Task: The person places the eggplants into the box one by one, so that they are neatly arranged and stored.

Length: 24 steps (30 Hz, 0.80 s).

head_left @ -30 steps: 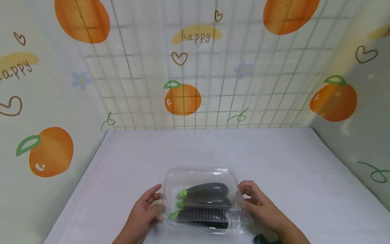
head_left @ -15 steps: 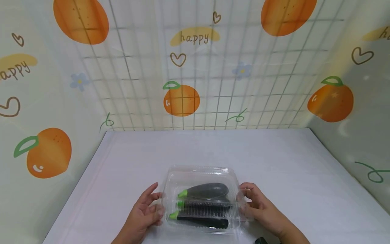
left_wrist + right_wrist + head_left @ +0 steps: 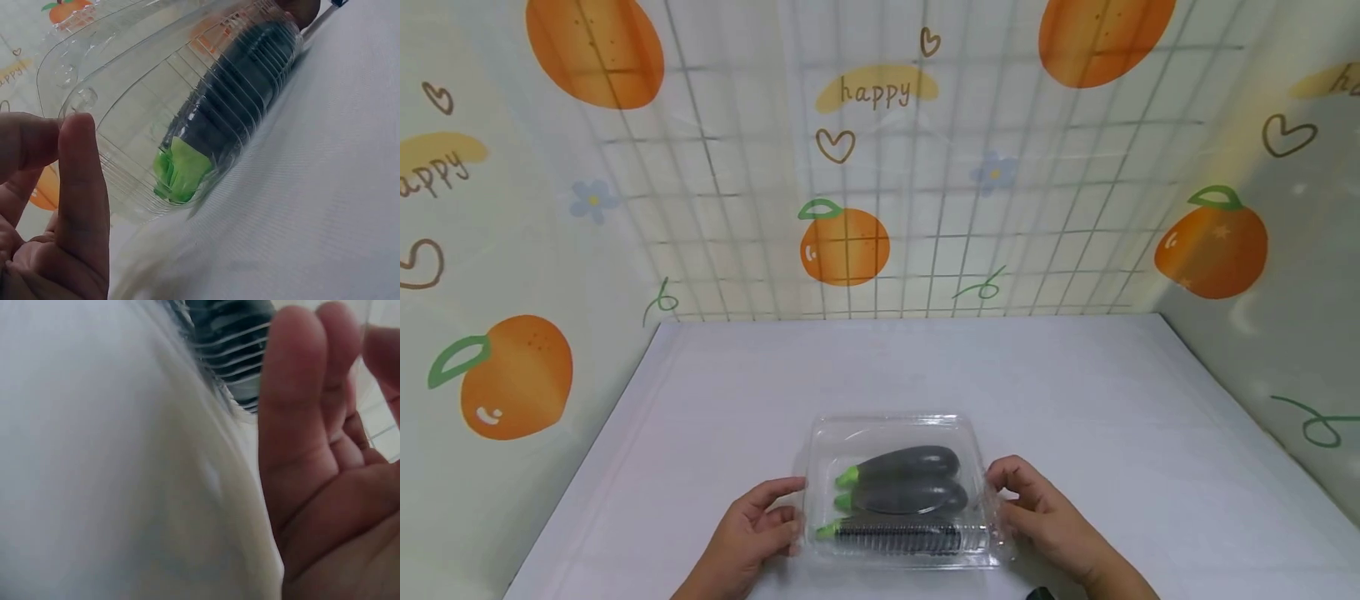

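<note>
A clear plastic clamshell box (image 3: 895, 429) sits on the table with its ribbed edge towards me. Inside lie three dark eggplants side by side, the far one (image 3: 917, 462), the middle one (image 3: 917, 496) and the near one (image 3: 898, 535) behind the ribs, their green stem ends to the left. At the left side my left hand (image 3: 748, 525) pinches the box's rim between thumb and finger, plainly in the left wrist view (image 3: 78, 175). My right hand (image 3: 1045, 512) holds the right edge with curled fingers; in the right wrist view its fingers (image 3: 294, 394) hide much of the box.
A white cloth-covered table (image 3: 895, 362) spreads beyond the box. Patterned curtains with oranges (image 3: 846, 246) stand at the back and both sides. A small dark object (image 3: 1040, 593) shows at the bottom edge near my right wrist.
The ribbed front edge of the lid has come down towards me and now lies level with the near eggplant. Both hands have stayed at the box's sides, moving slightly lower.
</note>
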{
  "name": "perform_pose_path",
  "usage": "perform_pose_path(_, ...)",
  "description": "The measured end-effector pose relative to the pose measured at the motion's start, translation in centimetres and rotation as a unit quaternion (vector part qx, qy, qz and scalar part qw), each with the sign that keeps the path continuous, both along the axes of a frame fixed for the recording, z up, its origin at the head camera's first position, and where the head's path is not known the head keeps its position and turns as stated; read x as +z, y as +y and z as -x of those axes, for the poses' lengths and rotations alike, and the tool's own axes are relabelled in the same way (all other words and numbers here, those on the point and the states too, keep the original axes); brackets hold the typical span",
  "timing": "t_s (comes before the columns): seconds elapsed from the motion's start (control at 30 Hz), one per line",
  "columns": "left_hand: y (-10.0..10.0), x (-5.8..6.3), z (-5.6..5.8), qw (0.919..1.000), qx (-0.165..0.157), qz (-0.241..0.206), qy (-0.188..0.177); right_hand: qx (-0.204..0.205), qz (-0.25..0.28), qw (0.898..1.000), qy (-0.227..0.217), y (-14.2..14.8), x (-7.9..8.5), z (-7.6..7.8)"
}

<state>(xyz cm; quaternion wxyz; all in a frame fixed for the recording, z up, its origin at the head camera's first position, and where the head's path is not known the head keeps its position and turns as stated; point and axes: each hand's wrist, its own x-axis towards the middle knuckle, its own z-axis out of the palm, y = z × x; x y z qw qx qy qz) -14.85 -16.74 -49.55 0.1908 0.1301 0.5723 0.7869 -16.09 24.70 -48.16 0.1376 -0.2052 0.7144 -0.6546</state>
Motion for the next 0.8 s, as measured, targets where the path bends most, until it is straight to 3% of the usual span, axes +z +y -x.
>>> perform_pose_path(0.3, -0.27, -0.22, 0.01, 0.9986, 0.026, 0.036, -0.029, -0.01, 0.008, 1.0, -0.024, -0.26, -0.06, -0.43)
perform_pose_path(0.57, -0.23, 0.06, -0.16, 0.9997, 0.012, 0.02, -0.012, 0.019, 0.071, 0.997, -0.035, -0.37, 0.3, -0.5)
perform_pose_path(0.8, -0.12, 0.42, -0.2, 0.9996, -0.009, -0.015, 0.024, 0.004, 0.038, 0.999, -0.015, -0.2, -0.13, -0.42)
